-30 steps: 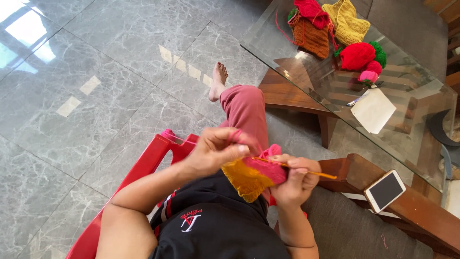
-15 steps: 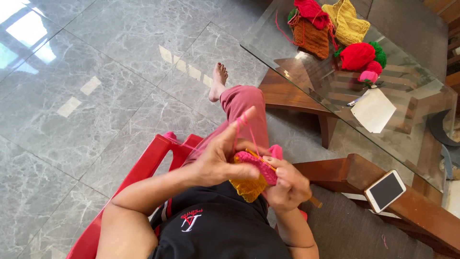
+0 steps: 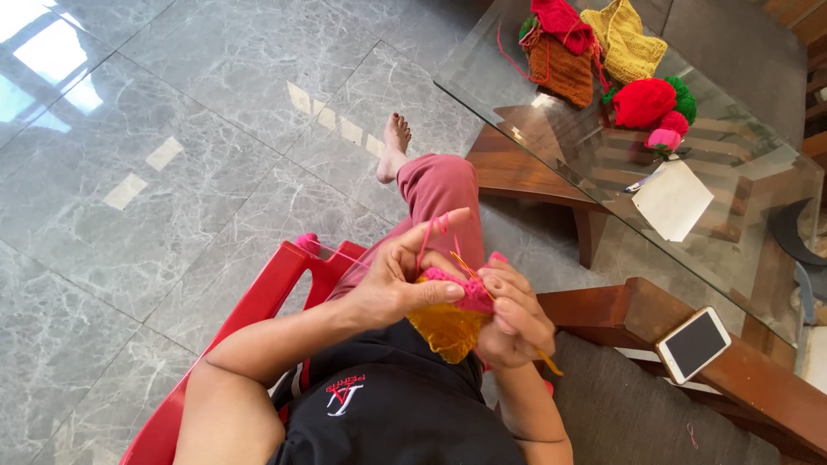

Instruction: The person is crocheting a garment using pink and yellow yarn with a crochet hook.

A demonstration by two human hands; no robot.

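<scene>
Crochet piece taking shape, stitch by stitch

Crochet piece (image 3: 452,314), pink over yellow, is sitting at the person's lap, pinched by both hands. Left hand (image 3: 401,280) is tensioning pink yarn (image 3: 428,234) over a raised finger; right hand (image 3: 515,314) is gripping the hook (image 3: 472,274). A stitch seems to be forming; pulling the next loop through is calling for steady tension.

Left hand (image 3: 398,284) and right hand (image 3: 515,312) meet over lap, pink-and-yellow crocheted piece (image 3: 452,314) between them. Thin orange crochet hook (image 3: 544,358) in right hand, slanting out below it. Pink yarn strand (image 3: 428,234) over left forefinger. Red plastic chair (image 3: 258,301) under and left of hands. Glass-topped wooden table (image 3: 568,155) ahead, right of hands; red, green and pink yarn balls (image 3: 656,105), knitted pieces (image 3: 594,47) and white paper sheet (image 3: 672,200) on it. White smartphone (image 3: 693,344) on wooden armrest (image 3: 655,323), right of right hand.
</scene>
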